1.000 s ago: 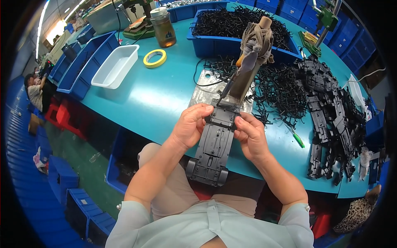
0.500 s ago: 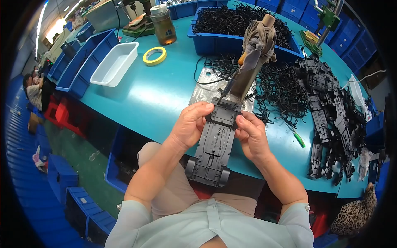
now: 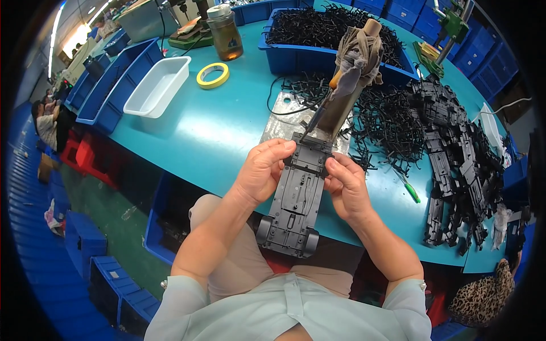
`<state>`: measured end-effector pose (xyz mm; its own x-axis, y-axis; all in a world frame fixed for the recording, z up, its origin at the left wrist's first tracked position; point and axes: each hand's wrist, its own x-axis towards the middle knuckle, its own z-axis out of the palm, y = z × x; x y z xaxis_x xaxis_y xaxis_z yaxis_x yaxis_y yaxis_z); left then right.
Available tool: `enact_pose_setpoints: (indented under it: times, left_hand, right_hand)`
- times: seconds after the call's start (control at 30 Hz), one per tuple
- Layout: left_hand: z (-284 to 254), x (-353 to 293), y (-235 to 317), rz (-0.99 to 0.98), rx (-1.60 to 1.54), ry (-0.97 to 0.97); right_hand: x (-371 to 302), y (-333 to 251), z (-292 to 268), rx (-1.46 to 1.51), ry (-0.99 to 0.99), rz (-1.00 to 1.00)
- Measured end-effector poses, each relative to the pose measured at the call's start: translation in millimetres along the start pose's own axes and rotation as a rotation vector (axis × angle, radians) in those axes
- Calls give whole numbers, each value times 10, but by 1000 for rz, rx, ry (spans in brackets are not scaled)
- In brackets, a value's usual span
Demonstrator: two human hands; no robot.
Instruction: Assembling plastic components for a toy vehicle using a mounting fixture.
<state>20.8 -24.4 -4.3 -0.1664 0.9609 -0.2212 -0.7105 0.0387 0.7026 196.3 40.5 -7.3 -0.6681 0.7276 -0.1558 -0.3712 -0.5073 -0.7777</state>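
A black plastic toy car chassis [image 3: 296, 196], underside up with two wheels at its near end, reaches from the table edge out over my lap. My left hand [image 3: 263, 169] pinches its far left side, thumb on top. At the far right side, my right hand [image 3: 346, 186] grips it between thumb and fingers. A thin rod-like tool with an orange handle [image 3: 334, 80], perhaps a soldering iron, slants down along a post [image 3: 336, 111]; its tip meets or hovers just above the chassis's far end. Cloth rags [image 3: 359, 55] wrap the post's top. Beneath lies a metal plate [image 3: 277, 129].
Small black parts [image 3: 387, 128] lie heaped right of the post and fill a blue bin [image 3: 296, 58] behind. More black chassis [image 3: 449, 153] pile at right, near a green-handled tool [image 3: 412, 192]. Yellow tape [image 3: 226, 77], a white tray [image 3: 145, 108] and a jar [image 3: 227, 42] stand left.
My hands and the chassis have barely shifted. At the lower right edge, a person in leopard print has moved slightly.
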Motion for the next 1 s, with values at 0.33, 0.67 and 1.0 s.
enact_pose_setpoints:
  times: [0.33, 0.67, 1.0]
  left_hand:
    - [-17, 0, 2, 0, 9, -4]
    - [-4, 25, 0, -11, 13, -4]
    - [-106, -22, -18, 13, -31, 87]
  right_hand:
    - [-8, 2, 2, 32, 3, 12]
    - [8, 4, 12, 39, 7, 11]
    - [30, 126, 68, 40, 79, 51]
